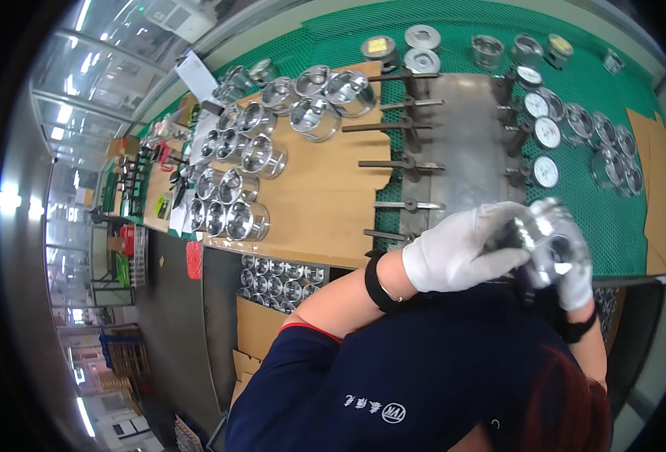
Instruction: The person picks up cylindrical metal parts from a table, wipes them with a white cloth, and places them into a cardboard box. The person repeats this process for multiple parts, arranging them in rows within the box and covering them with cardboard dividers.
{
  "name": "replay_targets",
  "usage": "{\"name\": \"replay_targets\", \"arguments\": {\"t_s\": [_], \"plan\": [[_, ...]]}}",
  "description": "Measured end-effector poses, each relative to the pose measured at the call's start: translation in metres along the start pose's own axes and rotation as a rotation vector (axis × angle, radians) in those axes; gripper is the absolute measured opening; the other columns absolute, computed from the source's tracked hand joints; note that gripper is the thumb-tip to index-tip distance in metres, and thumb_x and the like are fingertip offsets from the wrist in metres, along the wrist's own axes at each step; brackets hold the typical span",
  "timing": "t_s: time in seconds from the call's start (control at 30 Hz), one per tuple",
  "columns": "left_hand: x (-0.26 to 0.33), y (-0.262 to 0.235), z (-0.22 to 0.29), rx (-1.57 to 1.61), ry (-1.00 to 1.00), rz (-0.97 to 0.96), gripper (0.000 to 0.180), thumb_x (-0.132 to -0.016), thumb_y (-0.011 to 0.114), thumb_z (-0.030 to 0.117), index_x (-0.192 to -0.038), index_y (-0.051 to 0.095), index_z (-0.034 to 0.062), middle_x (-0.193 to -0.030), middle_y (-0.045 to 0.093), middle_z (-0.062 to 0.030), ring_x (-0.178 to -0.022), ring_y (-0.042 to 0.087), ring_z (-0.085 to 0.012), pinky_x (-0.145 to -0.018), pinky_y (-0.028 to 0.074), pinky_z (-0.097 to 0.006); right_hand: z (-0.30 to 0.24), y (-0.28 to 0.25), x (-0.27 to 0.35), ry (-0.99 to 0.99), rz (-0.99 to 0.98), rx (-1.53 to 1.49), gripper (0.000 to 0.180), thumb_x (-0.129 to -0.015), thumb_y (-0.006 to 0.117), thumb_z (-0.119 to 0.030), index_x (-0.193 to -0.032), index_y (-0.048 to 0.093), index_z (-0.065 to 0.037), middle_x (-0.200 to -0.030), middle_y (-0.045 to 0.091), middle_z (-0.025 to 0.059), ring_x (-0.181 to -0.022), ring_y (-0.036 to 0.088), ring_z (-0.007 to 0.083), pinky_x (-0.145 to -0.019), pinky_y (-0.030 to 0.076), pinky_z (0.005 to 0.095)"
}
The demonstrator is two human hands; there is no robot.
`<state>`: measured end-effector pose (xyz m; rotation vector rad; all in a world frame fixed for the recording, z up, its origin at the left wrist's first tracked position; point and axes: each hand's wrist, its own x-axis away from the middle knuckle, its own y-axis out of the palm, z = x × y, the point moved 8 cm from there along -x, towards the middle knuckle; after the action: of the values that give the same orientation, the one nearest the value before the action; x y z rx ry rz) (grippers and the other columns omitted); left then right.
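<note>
Both my hands wear white gloves and are raised at the near edge of the bench, to the right of its middle. Between them is a shiny metal piston (542,260), slightly smeared by motion. My left hand (461,248) has its fingers curled around the piston's left side. On the piston's right side, my right hand (574,264) grips it, with some of its fingers hidden behind the metal. Just beyond my hands lies a grey metal plate (465,143), lined with clamps and rods. Several round white dial gauges (547,172) stand along its right side.
Several pistons (263,157) stand on a brown cardboard sheet (325,192) at left. More pistons (608,166) sit on the green mat (453,15) at right and along the back. Below the bench edge is a tray of pistons (276,282). Upright cardboard (653,196) borders the right end.
</note>
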<state>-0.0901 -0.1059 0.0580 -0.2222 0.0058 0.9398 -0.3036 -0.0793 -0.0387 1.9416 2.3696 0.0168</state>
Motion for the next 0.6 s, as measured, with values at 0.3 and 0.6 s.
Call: {"name": "replay_targets", "arguments": {"t_s": [0.3,0.6], "plan": [[0.031,-0.308,-0.081,-1.010,-0.283,0.847,0.050,-0.096,0.065,0.031,-0.130,0.057,-0.0046,-0.123,0.066,-0.0197,-0.112,0.064,-0.0283,-0.098,0.048,-0.039,0.029,-0.209,0.034,0.290,0.840,0.132,0.042,-0.101,0.051,-0.030,-0.134,0.054,-0.003,-0.110,0.067,0.0141,-0.074,0.068,0.0208,-0.051,0.054,0.0304],[-0.032,-0.397,-0.226,-1.044,-1.060,0.518,0.129,-0.060,0.081,0.064,-0.155,0.025,-0.0024,-0.153,0.037,-0.0319,-0.142,0.041,-0.0407,-0.117,0.037,-0.039,0.156,-0.269,-0.048,0.850,0.726,0.217,0.032,-0.094,0.055,-0.040,-0.080,0.059,-0.012,-0.056,0.050,0.0018,-0.043,0.048,0.0170,-0.041,0.042,0.0374]]}}
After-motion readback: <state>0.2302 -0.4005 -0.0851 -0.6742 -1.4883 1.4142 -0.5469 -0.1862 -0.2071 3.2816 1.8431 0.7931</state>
